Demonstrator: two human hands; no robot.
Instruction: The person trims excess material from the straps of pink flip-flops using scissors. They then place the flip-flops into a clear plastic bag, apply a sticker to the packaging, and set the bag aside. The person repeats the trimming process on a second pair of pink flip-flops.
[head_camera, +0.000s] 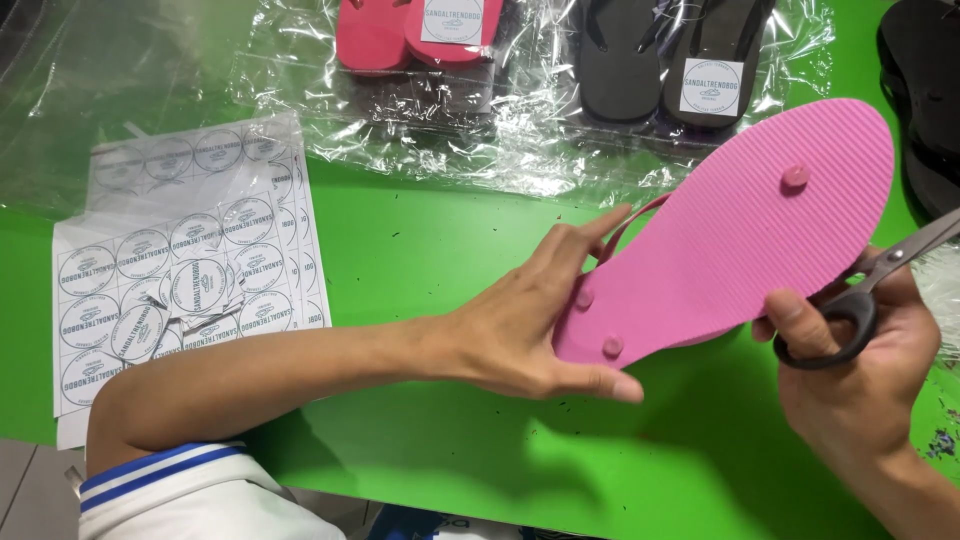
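Pink foam flip-flop sandal (740, 225): held sole-up above the green table (420, 250), ribbed underside toward the camera, three strap plugs visible, pink strap partly showing behind the heel end.

Left hand (530, 320): closed on the heel end, thumb under the edge, fingers spread over the sole near two plugs.

Right hand (860, 370): closed around the black-handled scissors (880, 280), thumb through one loop, blades running off to the upper right, just beside the sandal's long edge. Blade opening: cannot tell.

Step in hand, as judged: trimming at the sole edge or plugs. Next move calls for steady support at the heel and careful blade alignment.

Further out: sheets of round white stickers (180, 290) at left; bagged pink sandals (420, 35) and bagged black sandals (670, 60) beyond.
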